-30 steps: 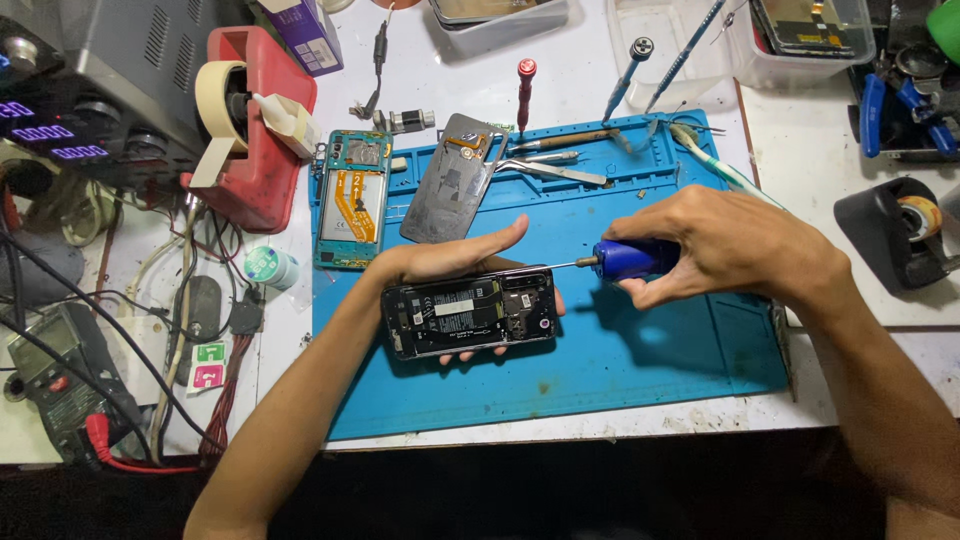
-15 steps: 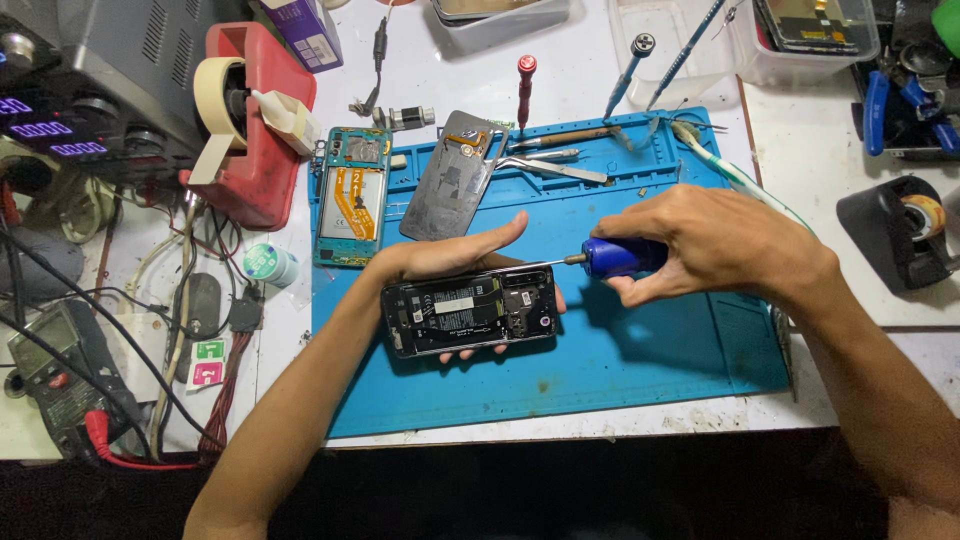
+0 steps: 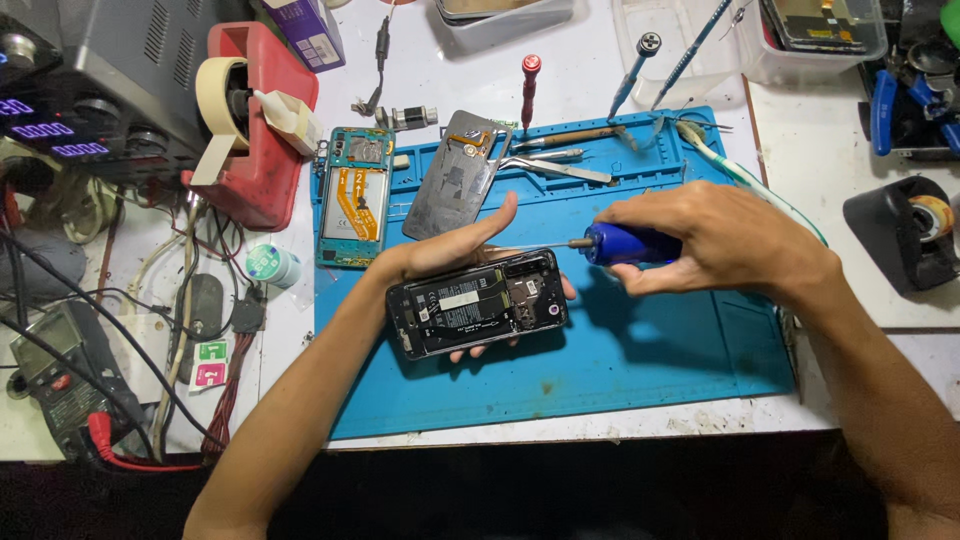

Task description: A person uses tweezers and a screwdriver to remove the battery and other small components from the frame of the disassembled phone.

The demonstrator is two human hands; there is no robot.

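cradled from below, an opened black phone [image 3: 478, 303] rests in the left hand [image 3: 455, 255], fingers curled under its far and near edges and the thumb raised above its upper edge. the phone lies back-side up with its cover off, showing a dark battery and small metal shields. it sits just above the middle of the blue work mat [image 3: 640, 370], the landmark for everything here. the right hand [image 3: 715, 240] is closed firmly around a screwdriver with a blue handle [image 3: 630, 243], its thin shaft pointing left toward the phone's upper right corner; whether the tip touches cannot be told.

the phone looks light, stiff and thin, but fragile with its insides bare. it seems best held by its outer frame edges, as the left hand does, keeping off the exposed board and battery.

both forearms come in from the near edge of the mat, the left from the lower left, the right from the lower right with the wrist bent inward and the back of the hand facing up.

at the mat's far left corner lies a teal phone frame with an orange ribbon [image 3: 356, 196], with a grey back cover [image 3: 452, 177] just beside it. along the mat's far edge lie metal tweezers [image 3: 555, 167] and a red-capped screwdriver [image 3: 527, 92]. left of the mat stands a red tape holder [image 3: 262, 130].
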